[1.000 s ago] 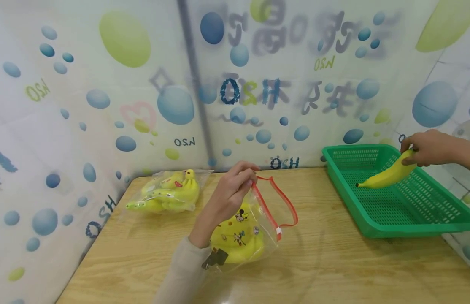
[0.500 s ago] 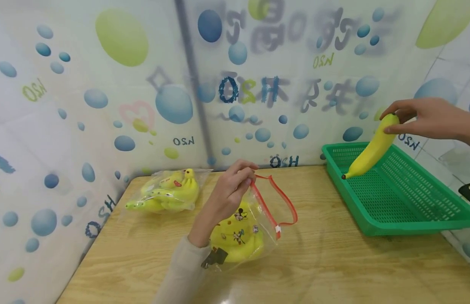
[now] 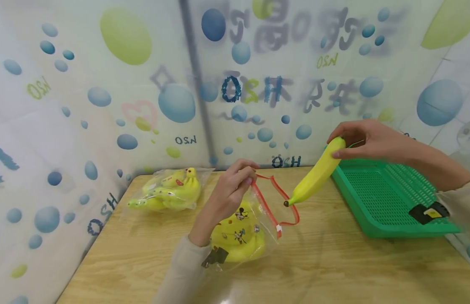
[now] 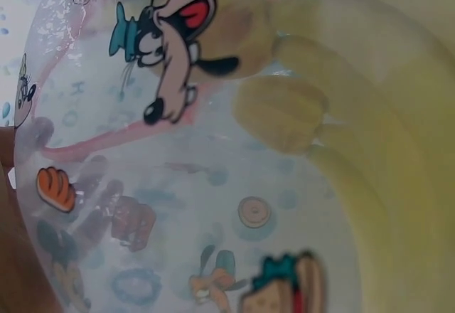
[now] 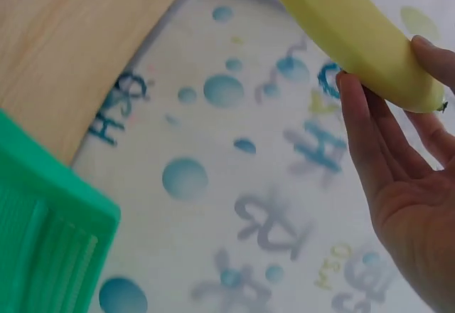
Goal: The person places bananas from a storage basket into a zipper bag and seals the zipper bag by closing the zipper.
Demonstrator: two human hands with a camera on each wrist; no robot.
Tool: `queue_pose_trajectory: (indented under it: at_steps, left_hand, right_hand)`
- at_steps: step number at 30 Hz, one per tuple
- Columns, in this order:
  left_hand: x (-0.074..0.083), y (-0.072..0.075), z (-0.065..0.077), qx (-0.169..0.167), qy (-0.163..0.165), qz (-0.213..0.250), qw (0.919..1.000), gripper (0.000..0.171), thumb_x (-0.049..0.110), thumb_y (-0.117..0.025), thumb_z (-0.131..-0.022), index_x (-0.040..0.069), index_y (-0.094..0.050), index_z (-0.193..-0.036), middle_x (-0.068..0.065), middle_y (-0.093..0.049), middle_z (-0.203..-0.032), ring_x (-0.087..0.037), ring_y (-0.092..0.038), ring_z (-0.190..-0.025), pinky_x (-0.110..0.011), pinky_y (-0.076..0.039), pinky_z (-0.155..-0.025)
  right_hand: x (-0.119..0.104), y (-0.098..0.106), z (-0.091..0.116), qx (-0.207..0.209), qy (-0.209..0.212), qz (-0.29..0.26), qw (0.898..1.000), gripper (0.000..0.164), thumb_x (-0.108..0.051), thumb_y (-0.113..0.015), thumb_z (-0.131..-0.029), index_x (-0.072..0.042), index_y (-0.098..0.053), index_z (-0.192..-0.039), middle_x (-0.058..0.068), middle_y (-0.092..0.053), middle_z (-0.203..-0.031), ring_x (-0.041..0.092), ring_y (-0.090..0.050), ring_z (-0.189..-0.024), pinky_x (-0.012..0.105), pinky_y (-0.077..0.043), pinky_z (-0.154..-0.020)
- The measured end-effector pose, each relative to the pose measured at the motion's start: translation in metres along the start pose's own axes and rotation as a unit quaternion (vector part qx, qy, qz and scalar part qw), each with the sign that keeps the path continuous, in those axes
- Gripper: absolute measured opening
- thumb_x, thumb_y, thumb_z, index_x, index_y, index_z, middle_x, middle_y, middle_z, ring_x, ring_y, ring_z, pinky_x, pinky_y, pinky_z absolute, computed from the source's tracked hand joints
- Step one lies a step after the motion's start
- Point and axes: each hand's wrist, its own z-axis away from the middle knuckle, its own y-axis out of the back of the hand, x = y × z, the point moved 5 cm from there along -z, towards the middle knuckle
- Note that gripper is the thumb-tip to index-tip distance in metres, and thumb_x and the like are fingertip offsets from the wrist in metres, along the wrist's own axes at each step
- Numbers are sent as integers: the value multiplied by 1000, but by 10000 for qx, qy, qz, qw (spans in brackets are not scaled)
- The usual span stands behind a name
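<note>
My left hand pinches the rim of a clear zip bag with a red zip edge, its mouth spread to the right. Yellow bananas lie inside that bag, seen through its cartoon-printed plastic; the left wrist view looks closely through the same printed film. One more banana slants down from my right hand, which grips its upper end. The lower tip overlaps the red rim in the head view; whether it touches cannot be told. In the right wrist view thumb and fingers hold the banana near its end.
A green plastic basket stands on the right of the wooden table, partly behind my right forearm. Another clear bag with bananas lies at the back left. A printed curtain hangs behind the table.
My right hand has lifted the banana out of the basket and carried it left to the bag's mouth. My left hand has stayed at the rim.
</note>
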Motion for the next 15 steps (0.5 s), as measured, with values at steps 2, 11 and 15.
queue_pose_trajectory:
  at_steps: [2,11,15]
  left_hand:
    - [0,1,0,10,31,20,10000,23,8,-42,-106,9,-62,-95,-8,-61,-129,-22,-61,-113,-34,-53,-90]
    - [0,1,0,97,17,54,9999,23,8,-41,-105,11,-60,-94,-7,-61,-128,-22,-60,-116,-34,-54,-91]
    - [0,1,0,122,5,72,9999,22,8,-41,-105,11,-60,-94,-7,-61,-128,-21,-60,-118,-34,-54,-92]
  right_hand:
    - [-7,-14,-5,-106,138,-76,9998,24,-14,-76,-93,-12,-69,-117,0,-75,-97,10,-73,-89,21,-59,-80]
    - [-13,-67,-16,-240,-54,-435,9987,24,-22,-78,-92,-11,-69,-112,4,-74,-96,13,-72,-84,27,-60,-75]
    - [-12,-90,-18,-262,-251,-1016,9942,26,-21,-79,-92,-7,-67,-111,11,-72,-98,18,-73,-83,30,-62,-72]
